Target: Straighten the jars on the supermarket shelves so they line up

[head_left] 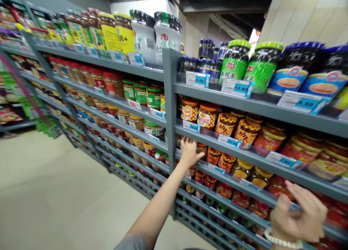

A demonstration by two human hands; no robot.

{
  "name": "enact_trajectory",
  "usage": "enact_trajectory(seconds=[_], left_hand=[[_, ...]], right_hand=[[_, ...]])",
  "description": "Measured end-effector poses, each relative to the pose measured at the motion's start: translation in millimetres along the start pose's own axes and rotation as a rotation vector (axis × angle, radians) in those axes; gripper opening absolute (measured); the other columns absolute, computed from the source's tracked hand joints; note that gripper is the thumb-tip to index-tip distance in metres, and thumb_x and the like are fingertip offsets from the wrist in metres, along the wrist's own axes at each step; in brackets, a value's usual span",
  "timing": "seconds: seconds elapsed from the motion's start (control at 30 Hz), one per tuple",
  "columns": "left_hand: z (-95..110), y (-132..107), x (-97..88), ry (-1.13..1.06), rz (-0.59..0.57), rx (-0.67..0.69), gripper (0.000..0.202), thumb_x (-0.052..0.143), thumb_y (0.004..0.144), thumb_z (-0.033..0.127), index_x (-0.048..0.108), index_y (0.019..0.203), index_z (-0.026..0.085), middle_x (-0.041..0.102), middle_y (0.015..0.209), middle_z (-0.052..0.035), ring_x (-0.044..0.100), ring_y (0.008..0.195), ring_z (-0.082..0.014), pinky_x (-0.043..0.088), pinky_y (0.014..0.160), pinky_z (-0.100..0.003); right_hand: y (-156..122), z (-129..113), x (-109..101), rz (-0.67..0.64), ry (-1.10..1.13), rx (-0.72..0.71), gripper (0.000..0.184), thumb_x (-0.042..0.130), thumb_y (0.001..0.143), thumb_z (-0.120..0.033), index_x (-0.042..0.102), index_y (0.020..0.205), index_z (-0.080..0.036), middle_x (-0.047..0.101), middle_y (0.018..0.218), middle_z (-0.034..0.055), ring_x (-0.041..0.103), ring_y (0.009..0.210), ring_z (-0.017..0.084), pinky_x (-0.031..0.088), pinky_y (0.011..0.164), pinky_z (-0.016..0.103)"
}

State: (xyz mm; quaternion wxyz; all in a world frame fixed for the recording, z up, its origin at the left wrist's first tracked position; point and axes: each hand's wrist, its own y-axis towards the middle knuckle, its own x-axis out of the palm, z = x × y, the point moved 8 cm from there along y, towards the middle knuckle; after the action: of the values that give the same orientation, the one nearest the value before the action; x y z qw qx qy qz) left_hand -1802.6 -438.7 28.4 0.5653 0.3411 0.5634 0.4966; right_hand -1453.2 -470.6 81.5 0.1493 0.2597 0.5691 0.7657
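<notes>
My left hand reaches into a shelf row just right of the grey upright post. Its fingers point up at the front of small jars, with the thumb stretched out to the right beside a brown jar. Whether the fingertips touch a jar is hidden. At the lower right my right hand hovers in front of jars with red contents, somewhat blurred. Its fingers are spread and nothing shows in them. A pale beaded bracelet circles that wrist. Orange-lidded jars stand one shelf above my left hand.
Grey shelves packed with jars run across the view, with price tags along their edges. Green-labelled jars stand on top. Pale floor extends at the left, and green packets hang farther back.
</notes>
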Motion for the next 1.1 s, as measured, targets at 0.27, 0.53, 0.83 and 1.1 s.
enact_trajectory(seconds=[0.27,0.53,0.83,1.1], left_hand=[[-13.6,-67.6,-15.3,-0.203,0.004,0.014,0.068,0.049,0.091,0.031,0.014,0.147,0.015,0.029,0.147,-0.0192,0.026,0.138,-0.0253,0.021,0.112,-0.048],[-34.3,-182.1,15.4,-0.341,-0.260,-0.010,0.049,0.046,0.086,0.013,0.040,0.134,0.016,0.044,0.136,-0.0106,0.039,0.128,-0.0186,0.035,0.106,-0.036],[-37.6,-150.8,56.4,-0.022,-0.510,0.186,0.036,0.042,0.088,0.012,0.051,0.123,0.013,0.055,0.116,-0.0065,0.046,0.109,-0.0180,0.026,0.108,-0.036],[-44.2,-154.3,83.7,-0.009,-0.646,0.247,0.032,0.042,0.096,0.022,0.054,0.126,0.019,0.057,0.115,-0.0063,0.045,0.113,-0.0201,0.033,0.092,-0.033]], right_hand=[[-132.2,-47.7,32.7,-0.401,0.136,0.128,0.034,0.067,0.070,-0.002,0.059,0.101,-0.013,0.065,0.092,0.0074,0.061,0.089,0.021,0.048,0.082,0.040],[-209.0,-73.2,91.5,-0.857,0.115,0.103,0.035,0.060,0.085,-0.022,0.055,0.120,-0.016,0.057,0.118,0.0051,0.051,0.109,0.022,0.040,0.098,0.041],[-247.2,-91.3,204.5,-1.446,-0.112,-0.031,0.038,0.040,0.097,-0.037,0.055,0.127,-0.019,0.062,0.105,0.0099,0.059,0.092,0.026,0.045,0.076,0.036],[-252.1,-97.6,212.9,-1.551,-0.126,0.051,0.041,0.030,0.100,-0.035,0.065,0.094,-0.013,0.061,0.074,0.0124,0.062,0.071,0.029,0.048,0.063,0.037]])
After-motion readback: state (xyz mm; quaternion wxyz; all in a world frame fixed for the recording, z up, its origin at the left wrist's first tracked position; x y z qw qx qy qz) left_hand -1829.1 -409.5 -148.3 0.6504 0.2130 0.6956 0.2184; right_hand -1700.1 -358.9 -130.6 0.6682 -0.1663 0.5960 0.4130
